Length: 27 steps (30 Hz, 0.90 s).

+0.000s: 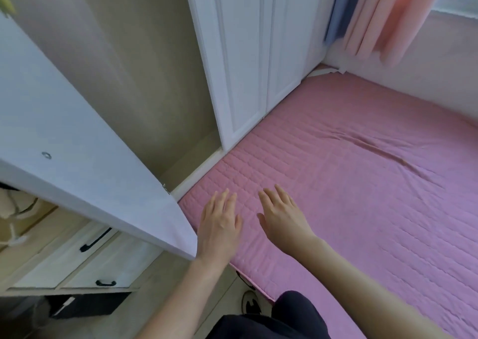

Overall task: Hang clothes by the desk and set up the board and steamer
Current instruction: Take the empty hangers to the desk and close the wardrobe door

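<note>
Nearest me, my knee in dark trousers (297, 310) was at the edge of the bed, and a white slipper with dark markings (249, 302) lay on the floor just beside it. Both my arms reached forward over the pink quilted mattress (362, 183). My left grip (219, 224) and my right grip (282, 217) were palm down, side by side, fingers straight and a little spread, and had hold of nothing. I could not tell whether they touched the quilt or hung just above it. I judge I held them so to steady myself as I leaned toward the wardrobe.

To my left stood pale wooden drawers with black handles (85, 256), with a black box (85, 305) below them. Above these the white wardrobe door (77, 144) stood swung wide, I think to give me a way into the beige wardrobe compartment (142, 80), whose visible part showed nothing hanging. Past it were closed white panelled doors (245, 54), then blue and pink curtains (375, 23) by the window.

The clothes, the board and the steamer were nowhere in view, so I judge the task was hardly begun. I could read no label or writing anywhere
</note>
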### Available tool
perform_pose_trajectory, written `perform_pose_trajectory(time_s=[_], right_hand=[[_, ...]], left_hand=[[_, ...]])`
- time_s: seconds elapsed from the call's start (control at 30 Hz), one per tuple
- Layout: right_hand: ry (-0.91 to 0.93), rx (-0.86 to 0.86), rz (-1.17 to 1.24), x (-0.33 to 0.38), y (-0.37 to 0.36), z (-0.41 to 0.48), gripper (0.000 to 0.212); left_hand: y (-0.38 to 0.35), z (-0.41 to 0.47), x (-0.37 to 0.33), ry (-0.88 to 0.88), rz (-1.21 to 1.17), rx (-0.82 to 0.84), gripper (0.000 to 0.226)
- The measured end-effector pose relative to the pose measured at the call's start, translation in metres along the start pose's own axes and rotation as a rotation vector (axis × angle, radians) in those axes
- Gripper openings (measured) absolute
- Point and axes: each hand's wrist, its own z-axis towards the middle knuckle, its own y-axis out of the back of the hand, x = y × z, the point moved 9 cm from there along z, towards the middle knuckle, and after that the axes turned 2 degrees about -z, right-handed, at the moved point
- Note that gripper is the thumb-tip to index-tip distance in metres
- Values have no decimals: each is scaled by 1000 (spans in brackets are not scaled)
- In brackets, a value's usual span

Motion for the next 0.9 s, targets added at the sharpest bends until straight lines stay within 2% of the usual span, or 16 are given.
perform_pose_trajectory(time_s=[0.57, 0.9], right_hand=[[571, -116, 8, 40, 78, 196, 51], [730, -191, 167, 109, 176, 303, 49]], left_hand=[[110, 109, 57, 430, 31, -525, 46], [245, 167, 75, 468, 132, -753, 48]])
